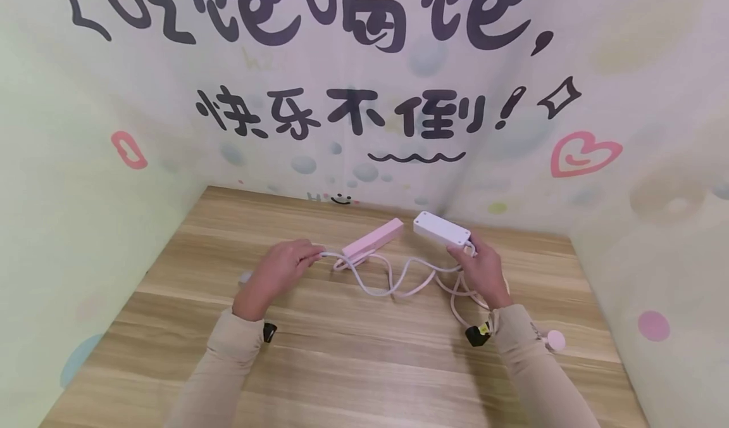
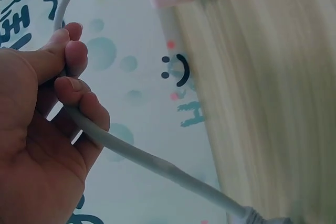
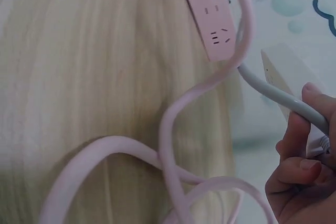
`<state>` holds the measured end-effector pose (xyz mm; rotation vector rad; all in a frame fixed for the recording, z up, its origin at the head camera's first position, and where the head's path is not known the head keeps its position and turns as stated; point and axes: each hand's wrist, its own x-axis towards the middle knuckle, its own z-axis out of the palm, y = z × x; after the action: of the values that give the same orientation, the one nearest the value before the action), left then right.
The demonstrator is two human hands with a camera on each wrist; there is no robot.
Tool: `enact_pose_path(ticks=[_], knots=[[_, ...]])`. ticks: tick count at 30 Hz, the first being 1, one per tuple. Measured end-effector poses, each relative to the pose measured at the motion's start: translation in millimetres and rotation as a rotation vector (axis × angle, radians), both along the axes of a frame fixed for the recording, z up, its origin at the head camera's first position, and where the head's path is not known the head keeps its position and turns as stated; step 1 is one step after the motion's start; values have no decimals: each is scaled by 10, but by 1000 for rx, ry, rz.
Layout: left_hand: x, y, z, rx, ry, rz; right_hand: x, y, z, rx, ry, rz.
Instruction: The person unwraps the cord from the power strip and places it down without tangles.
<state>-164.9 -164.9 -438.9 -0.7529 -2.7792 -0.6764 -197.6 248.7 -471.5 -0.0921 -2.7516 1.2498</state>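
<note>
A white power strip [image 1: 441, 228] is held near its cord end by my right hand [image 1: 483, 270], off the table with its underside showing. In the right wrist view the thumb and fingers also have the white cord [image 3: 278, 97] between them. My left hand [image 1: 279, 273] pinches another stretch of that cord, and the slack sags between both hands. The left wrist view shows the cord [image 2: 142, 157] running from the fingers to a grey-white end at the lower edge. Behind the cord lies a pink power strip [image 1: 373, 238], its sockets visible in the right wrist view.
A pink cord [image 3: 178, 108] loops over the table under and beside my right hand. Its round pink plug [image 1: 556, 340] lies by the right sleeve. Part of a white object [image 1: 245, 277] peeks out beside the left hand. Printed walls [image 1: 364, 181] enclose the wooden table [image 1: 364, 365].
</note>
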Motion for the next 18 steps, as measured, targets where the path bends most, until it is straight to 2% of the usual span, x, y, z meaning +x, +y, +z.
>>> enact_pose_path(ticks=[5, 11, 14, 18], knots=[[9, 57, -93, -25, -24, 7, -18, 34, -67, -14, -61, 22], [31, 118, -221, -5, -68, 19, -41, 90, -199, 46, -119, 45], [43, 136, -283, 9, -84, 19, -40, 113, -271, 53, -120, 58], [56, 141, -332, -39, -87, 19, -54, 119, -351, 57, -69, 72]])
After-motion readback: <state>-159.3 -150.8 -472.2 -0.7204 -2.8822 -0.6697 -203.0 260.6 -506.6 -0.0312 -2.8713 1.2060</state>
